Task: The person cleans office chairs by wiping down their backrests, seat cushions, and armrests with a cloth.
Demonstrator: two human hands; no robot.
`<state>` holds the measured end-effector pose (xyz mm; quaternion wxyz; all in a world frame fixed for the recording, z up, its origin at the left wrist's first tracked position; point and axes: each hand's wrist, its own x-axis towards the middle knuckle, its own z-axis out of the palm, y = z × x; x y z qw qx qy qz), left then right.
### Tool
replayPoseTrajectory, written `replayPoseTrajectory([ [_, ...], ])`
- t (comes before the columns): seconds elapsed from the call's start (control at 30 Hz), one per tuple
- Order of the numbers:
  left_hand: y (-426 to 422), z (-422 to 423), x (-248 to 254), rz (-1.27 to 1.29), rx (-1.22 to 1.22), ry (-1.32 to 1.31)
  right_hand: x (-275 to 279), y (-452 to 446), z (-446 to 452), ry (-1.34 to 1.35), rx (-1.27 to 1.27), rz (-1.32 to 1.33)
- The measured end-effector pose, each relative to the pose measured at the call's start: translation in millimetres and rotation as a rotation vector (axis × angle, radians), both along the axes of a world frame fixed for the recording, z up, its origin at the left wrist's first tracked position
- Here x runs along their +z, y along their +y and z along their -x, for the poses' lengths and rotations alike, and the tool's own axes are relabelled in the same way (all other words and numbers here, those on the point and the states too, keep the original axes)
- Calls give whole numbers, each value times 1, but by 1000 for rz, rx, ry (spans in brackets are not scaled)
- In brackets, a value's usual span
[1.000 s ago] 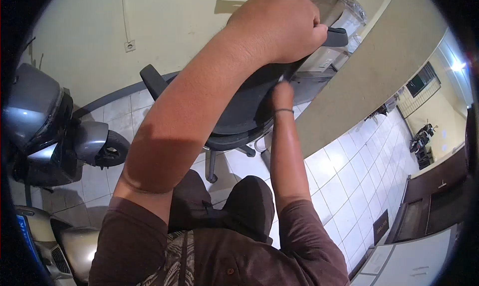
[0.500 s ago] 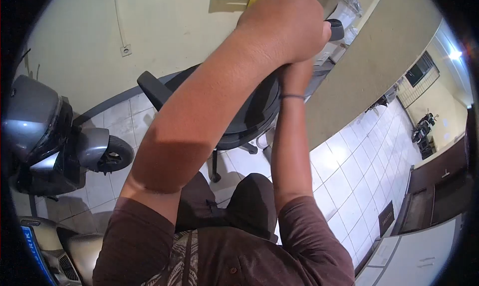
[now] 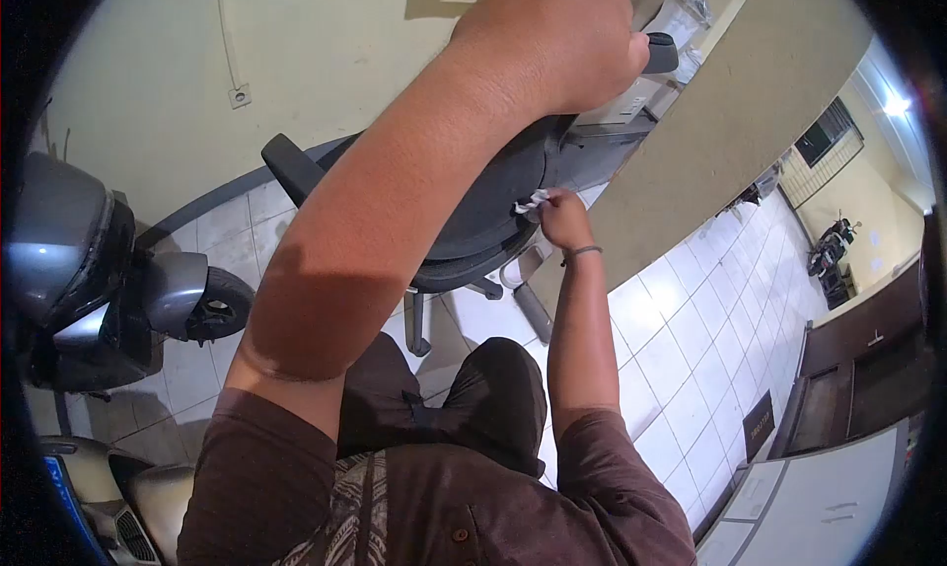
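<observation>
A black office chair (image 3: 493,186) with two armrests stands in front of me, partly covered by my left forearm. My left hand (image 3: 562,38) is closed at the top of the view, its back towards me, beside the right armrest (image 3: 662,53). Whatever its fingers grip is hidden. Lower down, my right hand (image 3: 566,221) pinches a small crumpled white cloth (image 3: 532,203) at the right side of the chair, against or close to its black surface. I cannot tell whether it is fabric or tissue.
A grey motor scooter (image 3: 178,295) stands at left, with another vehicle (image 3: 158,497) below it. A beige panel (image 3: 710,122) rises close to the right of the chair. Boxes and plastic-wrapped things (image 3: 671,18) sit behind it. White cabinets (image 3: 829,507) stand at lower right.
My right hand has come down from behind my left hand to the chair's lower right side, and the white cloth now shows in it. My left hand has shifted slightly up and left in view.
</observation>
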<state>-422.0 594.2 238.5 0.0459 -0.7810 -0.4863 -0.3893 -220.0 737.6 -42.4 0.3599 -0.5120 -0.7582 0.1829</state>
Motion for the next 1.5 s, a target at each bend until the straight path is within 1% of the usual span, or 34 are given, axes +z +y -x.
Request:
replayPoseTrajectory([
  [0.03, -3, 3, 0, -20, -40, -4, -2, 5, 4, -206, 5, -70],
  [0.07, -3, 3, 0, -30, -58, -6, -9, 7, 13, 87, 21, 21],
  [0.1, -4, 4, 1, -40, -76, -7, -13, 10, 18, 87, 24, 21],
  [0.17, -2, 2, 2, -2, -37, 10, -8, 3, 33, 80, -216, -249],
  [0.2, -3, 2, 2, -2, -35, 11, -8, -1, 37, 81, -215, -248],
  [0.27, -6, 4, 3, 28, -30, 3, -12, -8, 43, 80, -265, -105],
  [0.3, -6, 5, 2, 38, -26, 0, -18, -12, 46, 80, -260, -103],
  [0.37, -4, 7, 0, -18, -28, 14, -37, -19, 51, 94, -185, -447],
  [0.43, -10, 14, 2, -9, -71, 7, -48, -28, 59, 94, -207, -422],
  [0.5, -10, 14, 2, 1, -122, 1, -51, -32, 64, -216, -302, -582],
  [0.53, -7, 13, 1, -4, -93, 5, -49, -36, 66, -255, -393, -564],
  [0.57, -5, 11, 1, -10, -81, 9, -46, -36, 64, -255, -399, -567],
  [0.63, -5, 9, 2, -2, -59, 9, -36, -39, 61, -334, -462, -353],
  [0.67, -6, 9, 2, 0, -57, 10, -29, -41, 59, -331, -470, -358],
  [0.73, -8, 10, 1, -39, -64, 2, -15, -43, 54, -560, -397, -236],
  [0.77, -3, 9, -4, -63, -72, 1, -13, -40, 50, -554, -407, -241],
  [0.8, 1, 8, -8, -86, -80, 0, -13, -36, 45, -516, -342, -224],
  [0.83, 16, 6, -19, -151, -21, -10, -11, -29, 41, -477, -277, -211],
  [0.87, 20, 5, -20, -215, 39, -20, -6, -21, 35, -469, -286, -219],
  [0.93, 24, 7, -20, -225, 45, -8, 7, 1, 18, -46, -306, -395],
  [1.0, 21, 10, -22, -216, 55, -1, 48, 10, 10, 135, -378, -703],
  [1.07, 10, 13, -17, -179, 64, 8, 95, 13, 5, 162, -490, -734],
  [1.1, -1, 12, -7, -165, 61, 13, 117, 10, 10, 228, -454, -762],
  [1.13, -14, 10, 8, -21, 33, 5, 129, 11, 13, 295, -420, -790],
  [1.17, -15, 11, 9, 54, 17, 2, 128, 18, 19, 299, -427, -781],
  [1.2, -16, 12, 10, 128, 4, -1, 125, 24, 27, 246, -412, -804],
  [1.23, -10, 17, 3, 26, -47, -11, 122, 28, 33, 189, -393, -826],
  [1.27, -9, 19, 1, -24, -74, -19, 105, 37, 33, -29, -401, -646],
  [1.3, -8, 21, -2, -75, -100, -27, 74, 51, 30, -242, -405, -463],
  [1.33, -8, 22, -2, -77, -112, -42, 22, 75, 23, -375, -359, -336],
  [1.37, -6, 23, -2, -79, -115, -50, -15, 92, 17, -506, -309, -208],
  [1.4, -4, 25, -2, -81, -119, -57, -12, 83, 15, -507, -307, -211],
  [1.47, 6, 27, -6, -110, -103, -16, 8, 58, 12, -175, -415, -396],
  [1.5, 1, 29, -8, -102, -93, -21, 27, 55, 11, -73, -436, -451],
])
